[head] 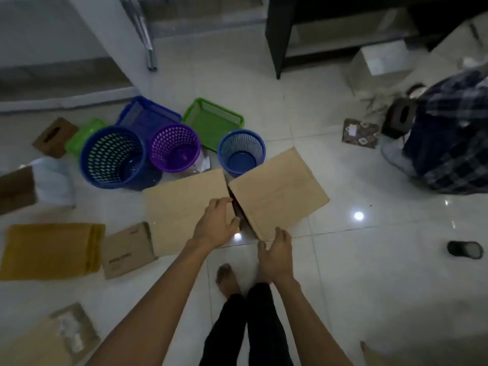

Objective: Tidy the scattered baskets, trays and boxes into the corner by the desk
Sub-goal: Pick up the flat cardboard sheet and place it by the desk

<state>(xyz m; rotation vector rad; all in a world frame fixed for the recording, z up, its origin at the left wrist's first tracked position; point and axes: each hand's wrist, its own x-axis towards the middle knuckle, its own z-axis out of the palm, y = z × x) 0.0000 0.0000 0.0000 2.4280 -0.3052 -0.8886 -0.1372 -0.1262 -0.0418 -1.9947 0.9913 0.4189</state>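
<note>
Your left hand (215, 223) lies on the inner edge of the left flap (184, 207) of the large cardboard box (237, 204), thumb hooked into the dark gap between the flaps, fingers curled but not fully closed. Your right hand (276, 256) is open, fingers spread, touching the near corner of the right flap (277, 191). That flap is tilted up; the left one lies flatter.

The box sits on the tiled floor (369, 260), directly ahead of your bare foot (227, 281).

Just beyond the box, three round baskets stand upright in a row: large blue basket (113, 157), purple basket (174, 147), small blue basket (241, 151), which touches the box's far edge. Behind them: blue tray (148, 116), green tray (212, 120), and a smaller green tray (83, 134) partly hidden by the large blue basket.

To your left on the floor: yellow padded envelopes (52, 249), a small flat carton (128, 250), a brown tissue box (54, 136).

Dark bench leg (274, 38) at top centre. A person in a checked shirt (454, 133) crouches at far right.
</note>
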